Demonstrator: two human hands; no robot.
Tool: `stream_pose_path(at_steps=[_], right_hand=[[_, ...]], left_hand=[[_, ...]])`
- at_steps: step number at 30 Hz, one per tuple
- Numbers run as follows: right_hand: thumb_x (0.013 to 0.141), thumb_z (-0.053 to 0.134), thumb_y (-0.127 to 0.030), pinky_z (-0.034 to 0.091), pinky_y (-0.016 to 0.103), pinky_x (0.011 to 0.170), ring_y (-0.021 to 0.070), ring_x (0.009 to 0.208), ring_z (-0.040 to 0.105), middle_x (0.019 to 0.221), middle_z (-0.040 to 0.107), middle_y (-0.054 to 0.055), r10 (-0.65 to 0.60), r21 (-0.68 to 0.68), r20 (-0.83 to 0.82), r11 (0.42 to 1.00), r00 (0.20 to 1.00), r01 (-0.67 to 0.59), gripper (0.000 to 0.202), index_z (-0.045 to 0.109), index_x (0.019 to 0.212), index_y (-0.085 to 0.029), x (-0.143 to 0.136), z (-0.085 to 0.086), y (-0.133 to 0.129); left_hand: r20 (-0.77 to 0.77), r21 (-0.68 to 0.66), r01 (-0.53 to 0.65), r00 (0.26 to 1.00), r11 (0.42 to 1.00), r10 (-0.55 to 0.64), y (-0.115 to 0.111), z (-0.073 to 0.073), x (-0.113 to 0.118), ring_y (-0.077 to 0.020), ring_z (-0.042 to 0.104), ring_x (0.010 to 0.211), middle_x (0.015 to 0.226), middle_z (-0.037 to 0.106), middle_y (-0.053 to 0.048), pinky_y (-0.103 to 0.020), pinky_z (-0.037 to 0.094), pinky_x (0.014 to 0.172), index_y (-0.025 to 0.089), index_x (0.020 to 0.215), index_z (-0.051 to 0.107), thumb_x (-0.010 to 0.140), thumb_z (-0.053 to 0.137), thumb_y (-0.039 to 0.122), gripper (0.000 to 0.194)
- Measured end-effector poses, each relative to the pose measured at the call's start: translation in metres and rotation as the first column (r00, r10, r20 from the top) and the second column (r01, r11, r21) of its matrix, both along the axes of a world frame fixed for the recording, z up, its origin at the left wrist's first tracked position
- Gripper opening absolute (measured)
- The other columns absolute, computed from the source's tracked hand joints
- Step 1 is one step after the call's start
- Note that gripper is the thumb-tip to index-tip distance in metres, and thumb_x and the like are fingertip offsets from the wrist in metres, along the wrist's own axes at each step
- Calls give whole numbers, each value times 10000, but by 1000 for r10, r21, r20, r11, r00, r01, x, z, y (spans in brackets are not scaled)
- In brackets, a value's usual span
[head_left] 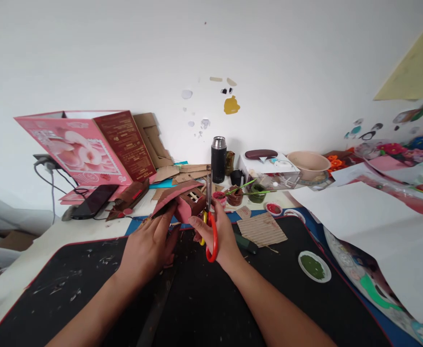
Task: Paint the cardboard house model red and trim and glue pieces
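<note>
Working over a pale surface [70, 230], I have a black desk mat [204, 303] spread across its near side. Past the mat on my left stands a pink printed carton [83, 149]; straight ahead, a black thermos [218, 166] stands upright. Between my hands, near the mat's far edge, is the cardboard model house [187, 209]. Its tilted roof [174, 194] runs lengthwise from my left hand [146, 246] up and away to the right, and its windowed wall [197, 205] faces my right side. My left hand is the nearer one, gripping the house with fingers under the roof's low end. My right hand [226, 241] grips red-and-yellow-handled scissors [209, 205], pointing almost straight up just beside that wall, across the roof's slant; whether metal touches cardboard, I cannot tell. Farther right lies a piece of corrugated cardboard [262, 229], then a shallow dish [328, 275] of green paint [312, 266].
</note>
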State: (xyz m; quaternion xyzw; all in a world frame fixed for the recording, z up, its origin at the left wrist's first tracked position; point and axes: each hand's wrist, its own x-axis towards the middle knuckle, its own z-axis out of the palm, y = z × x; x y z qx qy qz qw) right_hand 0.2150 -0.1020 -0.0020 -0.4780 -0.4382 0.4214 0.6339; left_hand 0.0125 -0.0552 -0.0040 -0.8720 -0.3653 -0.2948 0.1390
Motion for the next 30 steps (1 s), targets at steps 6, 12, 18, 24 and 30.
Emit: stream_pose_path(at_steps=[6, 12, 18, 24, 30], right_hand=[[812, 938, -560, 639, 398, 736, 277, 832, 771, 931, 761, 27, 23, -10, -96, 1000, 995, -24, 569, 632, 1194, -271, -3, -3, 2], [809, 889, -719, 512, 273, 416, 158, 407, 592, 607, 602, -89, 114, -72, -350, 986, 930, -148, 606, 575, 1041, -255, -5, -9, 5], [825, 862, -747, 493, 280, 436, 154, 453, 598, 618, 601, -43, 127, -113, -512, 970, 850, -214, 582, 585, 816, -234, 1, -6, 7], [773, 868, -810, 498, 247, 457, 120, 471, 564, 615, 571, -50, 281, -81, -620, 906, 733, -416, 657, 594, 757, -213, 10, -2, 7], [851, 807, -814, 509, 243, 448, 129, 447, 579, 602, 555, -63, 462, -6, -589, 818, 663, -575, 632, 606, 812, -217, 9, -2, 1]], left_hand=[[-11, 19, 48, 999, 999, -48, -1, 6, 3, -395, 823, 1122, 1272, 824, -225, -453, 654, 911, 148, 1507, 645, 1089, 580, 302, 451], [-3, -54, 69, 998, 996, -70, -2, 8, 1, -351, 813, 1195, 1411, 795, -167, -424, 645, 1002, 243, 1601, 599, 1083, 601, 289, 520], [214, -66, 112, 972, 991, -96, -12, 11, -18, -300, 855, 939, 1159, 881, -61, -394, 667, 869, 364, 1640, 526, 1028, 716, 280, 647], [449, -292, 277, 885, 916, -124, 10, 47, -39, -407, 648, 1449, 1643, 622, -160, -608, 561, 1155, 431, 1784, 202, 909, 867, 535, 1104], [430, -611, 390, 894, 689, -124, 40, 75, -49, -453, 454, 1625, 1773, 459, -197, -618, 540, 1199, 403, 1778, 278, 751, 994, 523, 1258]])
